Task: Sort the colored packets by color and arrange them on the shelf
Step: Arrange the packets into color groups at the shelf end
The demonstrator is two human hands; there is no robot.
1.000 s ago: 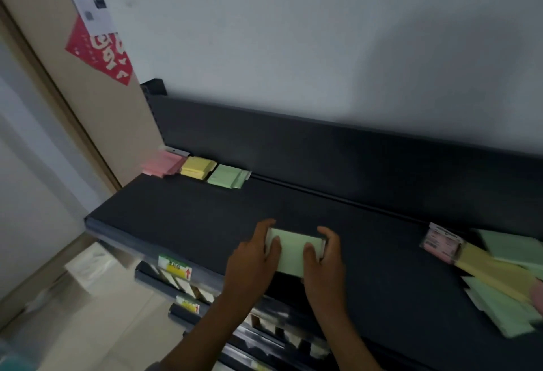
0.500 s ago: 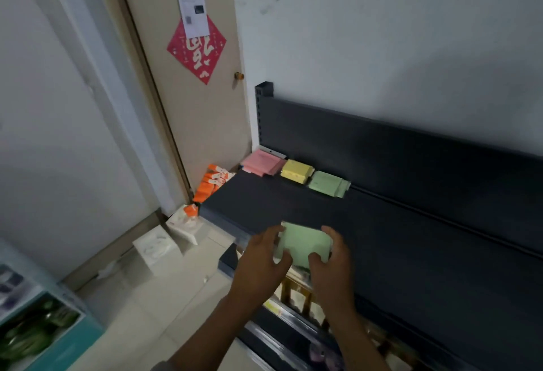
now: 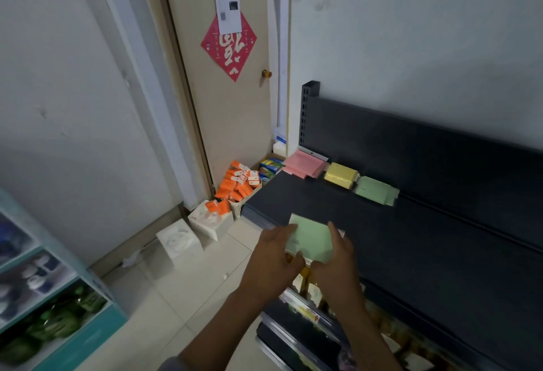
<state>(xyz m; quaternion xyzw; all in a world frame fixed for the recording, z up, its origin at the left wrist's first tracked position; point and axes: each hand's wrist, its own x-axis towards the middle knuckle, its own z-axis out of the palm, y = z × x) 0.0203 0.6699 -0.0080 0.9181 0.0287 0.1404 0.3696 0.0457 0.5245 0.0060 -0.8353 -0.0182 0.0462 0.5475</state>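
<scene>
Meanwhile the view has swung left along the shelf (image 3: 440,253): a second ago its right end with the unsorted heap of packets was in sight, and now that heap is out of frame while the shelf's left end, the door (image 3: 235,124) and the floor beside it fill the picture. Largest first, then. The shelf's dark top carries three sorted stacks against its back panel at the left end: the pink stack (image 3: 304,163) nearest the corner post, the yellow stack (image 3: 340,175) just right of it, and the green stack (image 3: 376,190) right again. The green packet (image 3: 311,237) has travelled with both hands from mid-shelf to above the shelf's front left edge, still well short of the green stack. The left hand (image 3: 273,256) holds its left side, fingers curled under; the right hand (image 3: 338,256) holds the right side, fingers along the edge. Judging by colour, it is bound for the green stack, so one more packet is about to be sorted.
</scene>
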